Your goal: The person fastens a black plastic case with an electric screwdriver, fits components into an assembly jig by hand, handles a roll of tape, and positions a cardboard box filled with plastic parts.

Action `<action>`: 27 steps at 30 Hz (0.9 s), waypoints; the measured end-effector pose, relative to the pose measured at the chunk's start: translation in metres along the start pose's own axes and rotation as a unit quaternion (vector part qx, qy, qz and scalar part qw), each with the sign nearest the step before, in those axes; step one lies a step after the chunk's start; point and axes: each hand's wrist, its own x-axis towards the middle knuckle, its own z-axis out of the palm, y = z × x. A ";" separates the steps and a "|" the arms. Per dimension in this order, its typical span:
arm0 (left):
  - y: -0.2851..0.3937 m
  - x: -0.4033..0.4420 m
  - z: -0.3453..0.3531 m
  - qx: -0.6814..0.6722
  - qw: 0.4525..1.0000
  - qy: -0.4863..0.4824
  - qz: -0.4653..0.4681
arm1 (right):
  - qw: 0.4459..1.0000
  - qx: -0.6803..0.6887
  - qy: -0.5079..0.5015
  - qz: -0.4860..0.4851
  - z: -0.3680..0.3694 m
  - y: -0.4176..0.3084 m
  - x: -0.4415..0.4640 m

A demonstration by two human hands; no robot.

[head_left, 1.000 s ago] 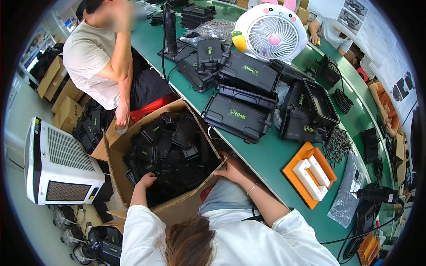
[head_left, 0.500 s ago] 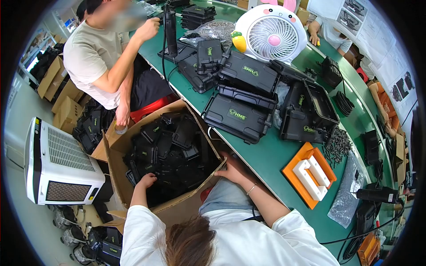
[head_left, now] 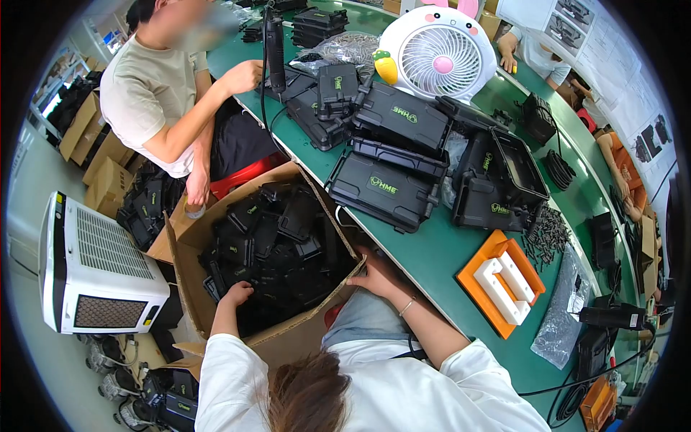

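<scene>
A large open cardboard box (head_left: 193,302) stands in front of me, piled with black plastic cases (head_left: 268,237), some with green logos. My left hand (head_left: 236,294) reaches over the near left side into the box, close to the cases. Its fingers are curled together, and what they hold, if anything, is hidden. On the box's right corner, beside the table edge, my right hand (head_left: 374,277) grips the cardboard, thumb on the near side and fingers partly out of sight.
On the green table (head_left: 432,248) lie black cases (head_left: 385,183), a rabbit-shaped fan (head_left: 440,61), an orange fixture with white blocks (head_left: 497,284), loose screws (head_left: 545,234) and a plastic bag (head_left: 561,317). A hanging electric screwdriver (head_left: 275,54), a seated co-worker (head_left: 155,101) and a white air cooler (head_left: 108,263) are nearby.
The co-worker's raised hand has come down beside the hanging screwdriver. My two hands and the box have stayed almost in place.
</scene>
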 end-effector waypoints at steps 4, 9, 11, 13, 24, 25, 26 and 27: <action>0.002 -0.001 0.000 -0.008 1.000 -0.004 -0.006 | 1.000 0.006 0.002 -0.004 0.003 0.005 0.000; -0.002 0.002 0.000 -0.022 1.000 -0.012 -0.003 | 1.000 0.005 -0.001 0.003 0.000 -0.001 0.000; -0.003 0.003 0.000 -0.027 0.999 -0.017 -0.012 | 1.000 0.011 0.001 0.003 0.002 0.003 0.000; -0.003 0.004 0.000 -0.029 0.999 -0.017 -0.008 | 1.000 0.009 0.003 0.002 0.004 0.007 0.001; 0.000 0.000 0.000 -0.033 0.999 -0.017 -0.010 | 1.000 -0.005 0.008 -0.015 0.003 0.005 0.001; 0.002 -0.002 0.000 -0.030 0.999 -0.016 -0.010 | 1.000 -0.004 0.008 -0.016 0.003 0.004 0.000; 0.001 -0.001 0.000 -0.027 0.999 -0.015 -0.010 | 1.000 -0.004 0.009 -0.017 0.001 0.002 0.000; -0.003 0.002 0.001 -0.026 1.000 -0.015 -0.008 | 1.000 -0.004 0.009 -0.018 0.001 0.001 0.000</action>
